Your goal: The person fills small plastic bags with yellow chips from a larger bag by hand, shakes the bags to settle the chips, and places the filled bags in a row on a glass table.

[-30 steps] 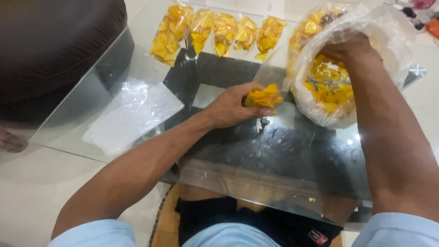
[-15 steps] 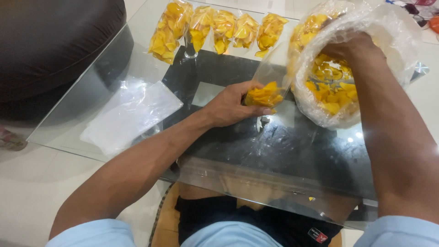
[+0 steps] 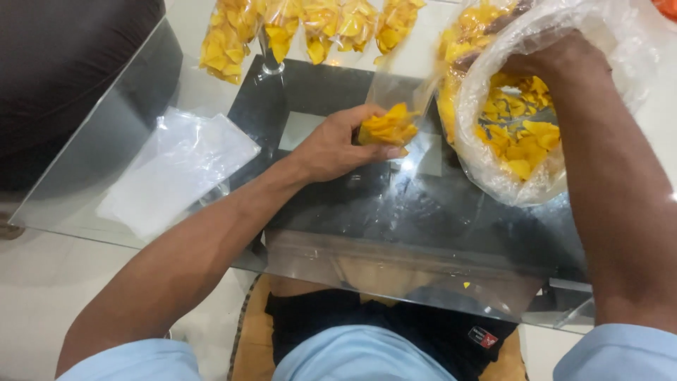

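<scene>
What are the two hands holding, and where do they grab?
The left hand grips a small clear bag around its chip-filled bottom. The right hand is inside the big bag of chips; its grip is hidden.

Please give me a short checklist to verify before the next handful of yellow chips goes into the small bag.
1. Left hand grips small clear bag at its filled bottom: ok.
2. Small bag mouth open and upright: cannot tell.
3. Right hand is inside the big chip bag: ok.
4. Chips held in right fingers: cannot tell, hidden.
5. Empty bag stack lies flat on the glass table: ok.
6. Filled packets lie apart from the hands: ok.
</scene>
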